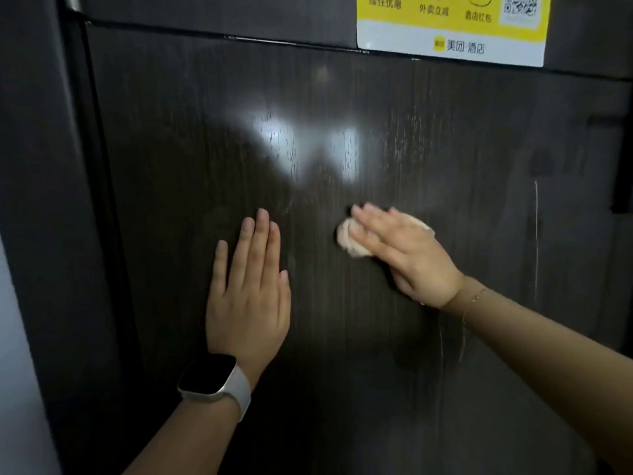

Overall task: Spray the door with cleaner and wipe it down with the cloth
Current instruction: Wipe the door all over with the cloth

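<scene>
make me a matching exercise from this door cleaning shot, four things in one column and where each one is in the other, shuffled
Things:
1. cloth
2. left hand
3. yellow sticker
4. smartwatch

Places:
A. top right of the door
B. on the left wrist
C. pressed against the door under the right hand
D. flat on the door, fingers straight, holding nothing

Pairs: 1-C, 2-D, 3-A, 4-B
</scene>
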Tool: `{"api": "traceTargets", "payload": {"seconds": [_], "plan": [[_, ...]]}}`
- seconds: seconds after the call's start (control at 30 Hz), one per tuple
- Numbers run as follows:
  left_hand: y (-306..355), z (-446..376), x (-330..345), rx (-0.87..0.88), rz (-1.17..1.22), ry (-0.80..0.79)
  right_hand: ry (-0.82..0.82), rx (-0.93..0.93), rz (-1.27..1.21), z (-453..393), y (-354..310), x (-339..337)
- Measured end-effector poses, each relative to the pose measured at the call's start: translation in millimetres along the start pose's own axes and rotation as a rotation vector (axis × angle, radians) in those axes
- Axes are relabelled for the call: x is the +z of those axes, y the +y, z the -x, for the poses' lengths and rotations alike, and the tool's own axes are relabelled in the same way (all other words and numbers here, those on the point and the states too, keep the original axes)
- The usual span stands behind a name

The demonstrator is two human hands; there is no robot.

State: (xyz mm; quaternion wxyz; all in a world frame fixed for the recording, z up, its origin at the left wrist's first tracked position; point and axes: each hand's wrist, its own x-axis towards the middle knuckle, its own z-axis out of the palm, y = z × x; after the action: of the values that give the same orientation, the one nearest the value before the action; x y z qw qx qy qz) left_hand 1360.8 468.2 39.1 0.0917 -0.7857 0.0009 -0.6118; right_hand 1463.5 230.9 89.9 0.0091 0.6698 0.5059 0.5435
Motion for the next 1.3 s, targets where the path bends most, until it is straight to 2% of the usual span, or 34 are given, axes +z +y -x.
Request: {"api": "traceTargets", "payload": {"seconds": [0.07, 0.13, 0.17, 0.3, 0.4, 0.43, 0.5, 0.57, 0.67, 0.73, 0.87, 0.97, 1.07, 1.13, 1.2, 1.3], "plan": [[1, 3, 0, -0.002, 0.001, 0.010, 0.185, 0.275, -0.089, -9, -15, 3], [2, 5, -1, 0.006, -0.005, 0.021, 0.228, 0.437, -0.133, 12, -47, 22], [2, 5, -2, 0.007, -0.005, 0.025, 0.182, 0.410, -0.107, 36, -69, 36], [1, 3, -2, 0.024, -0.008, -0.001, -0.188, 0.005, -0.015, 155, -132, 72], [2, 7, 0, 0.208, -0.072, -0.044, -0.427, -0.211, -0.045, 159, -114, 61], [2, 8, 0, 0.270, -0.092, -0.064, -0.483, -0.212, -0.040, 146, -96, 51], [2, 10, 0, 0.335, -0.126, -0.091, -0.398, -0.074, -0.031, 123, -51, 31], [2, 10, -2, 0.343, -0.121, -0.096, -0.173, 0.141, -0.069, 112, -13, 15], [5, 10, -5, 0.329, -0.095, -0.107, 0.065, 0.455, -0.114, 130, -14, 20], [15, 21, -5, 0.299, -0.075, -0.137, 0.099, 0.530, -0.120, 154, -38, 37], [75, 92, 3, 0.357, -0.039, -0.274, -0.003, 0.482, -0.144, 213, -61, 51], [123, 139, 4, 0.179, 0.043, -0.371, -0.015, 0.526, -0.136, 237, -80, 58], [147, 173, 1, -0.070, 0.085, -0.423, 0.102, 0.707, -0.202, 243, -112, 67], [152, 191, 1, -0.197, 0.074, -0.447, 0.228, 0.761, -0.217, 236, -125, 69], [149, 200, 7, -0.262, 0.076, -0.474, 0.302, 0.810, -0.169, 232, -128, 73], [139, 200, 24, -0.273, 0.111, -0.476, 0.419, 0.952, -0.249, 223, -120, 76]]}}
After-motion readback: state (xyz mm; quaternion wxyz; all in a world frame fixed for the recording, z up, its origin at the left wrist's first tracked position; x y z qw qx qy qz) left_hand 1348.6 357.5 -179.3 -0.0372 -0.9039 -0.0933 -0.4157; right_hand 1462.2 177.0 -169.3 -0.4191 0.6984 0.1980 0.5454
